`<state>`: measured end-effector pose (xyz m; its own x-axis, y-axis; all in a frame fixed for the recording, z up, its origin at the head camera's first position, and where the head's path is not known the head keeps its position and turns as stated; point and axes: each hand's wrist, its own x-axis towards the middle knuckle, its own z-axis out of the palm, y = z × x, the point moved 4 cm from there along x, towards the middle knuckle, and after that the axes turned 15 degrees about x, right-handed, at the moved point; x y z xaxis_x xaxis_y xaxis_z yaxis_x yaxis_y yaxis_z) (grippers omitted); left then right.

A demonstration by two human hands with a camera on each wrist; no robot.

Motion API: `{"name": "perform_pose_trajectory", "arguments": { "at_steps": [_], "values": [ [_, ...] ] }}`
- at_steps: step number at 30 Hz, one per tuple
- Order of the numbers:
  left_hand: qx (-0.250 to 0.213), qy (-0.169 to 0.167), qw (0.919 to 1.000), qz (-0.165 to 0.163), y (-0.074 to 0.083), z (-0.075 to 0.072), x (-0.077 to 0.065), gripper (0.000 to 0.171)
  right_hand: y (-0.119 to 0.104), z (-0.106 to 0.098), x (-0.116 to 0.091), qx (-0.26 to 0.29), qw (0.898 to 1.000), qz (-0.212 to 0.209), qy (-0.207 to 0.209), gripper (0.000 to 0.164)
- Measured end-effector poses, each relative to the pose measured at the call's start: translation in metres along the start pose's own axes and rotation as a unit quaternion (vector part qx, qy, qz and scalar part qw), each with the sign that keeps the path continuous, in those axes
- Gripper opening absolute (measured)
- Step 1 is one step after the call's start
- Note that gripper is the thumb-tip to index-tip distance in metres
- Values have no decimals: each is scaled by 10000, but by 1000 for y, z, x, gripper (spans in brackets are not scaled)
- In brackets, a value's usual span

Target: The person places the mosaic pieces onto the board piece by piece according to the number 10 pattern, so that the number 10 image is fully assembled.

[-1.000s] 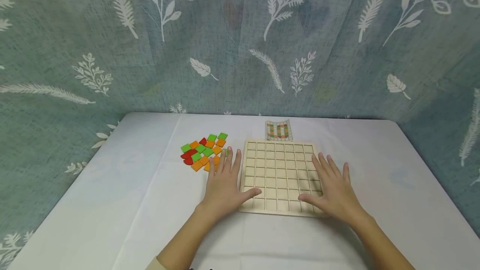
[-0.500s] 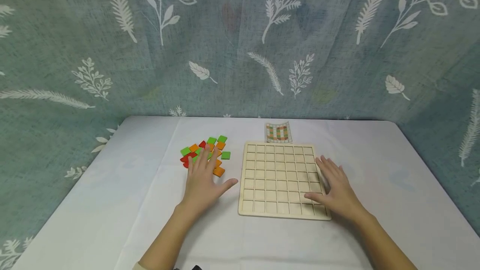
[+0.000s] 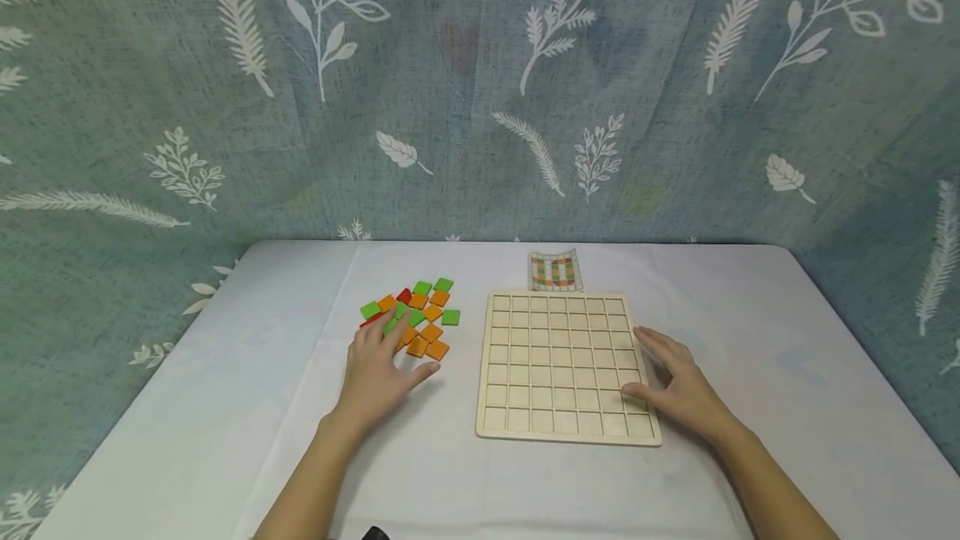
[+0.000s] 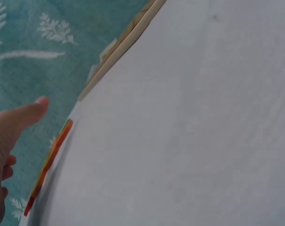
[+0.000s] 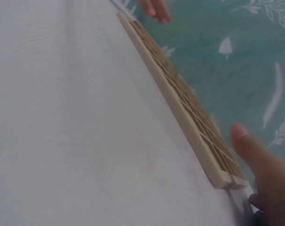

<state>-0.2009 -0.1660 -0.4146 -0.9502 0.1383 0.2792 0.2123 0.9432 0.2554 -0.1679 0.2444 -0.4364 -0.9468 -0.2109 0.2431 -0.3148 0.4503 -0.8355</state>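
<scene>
A pale wooden grid board lies flat on the white table, its squares bare. To its left is a loose cluster of flat tiles, with green tiles, orange tiles and red tiles. My left hand hovers over the near left part of this cluster, fingers loosely bent and thumb out, hiding some tiles. It holds nothing that I can see. At the board's right edge is my right hand, thumb over the border squares and fingers along the side. Whether it touches the board I cannot tell.
Behind the board lies a small patterned card with a coloured grid. White cloth covers the table, and a leaf-printed curtain hangs beyond its far edge. A small black object shows at the bottom edge.
My left hand has moved left, from the board's left edge to the tiles, its fingers bending more. My right hand has shifted slightly outward along the board's right edge.
</scene>
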Motion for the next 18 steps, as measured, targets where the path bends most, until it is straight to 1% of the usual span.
{"name": "perform_pose_trajectory", "arguments": {
  "at_steps": [3,6,10,13,18],
  "values": [
    [-56,-26,10000,45,-9,4,3,79,2,-3,0,-20,10000,40,-25,82],
    [-140,-80,9998,102,-17,9,6,67,4,-5,0,-64,9999,59,-69,77],
    [-326,-153,9992,150,-26,14,11,54,6,-5,0,-160,9997,-8,-175,73],
    [-385,-200,9988,237,-30,16,13,48,7,-5,0,-277,9993,-81,-250,69],
    [-231,-244,9980,534,-29,15,19,38,8,-10,-1,-318,9992,-11,-250,65]
  ]
}}
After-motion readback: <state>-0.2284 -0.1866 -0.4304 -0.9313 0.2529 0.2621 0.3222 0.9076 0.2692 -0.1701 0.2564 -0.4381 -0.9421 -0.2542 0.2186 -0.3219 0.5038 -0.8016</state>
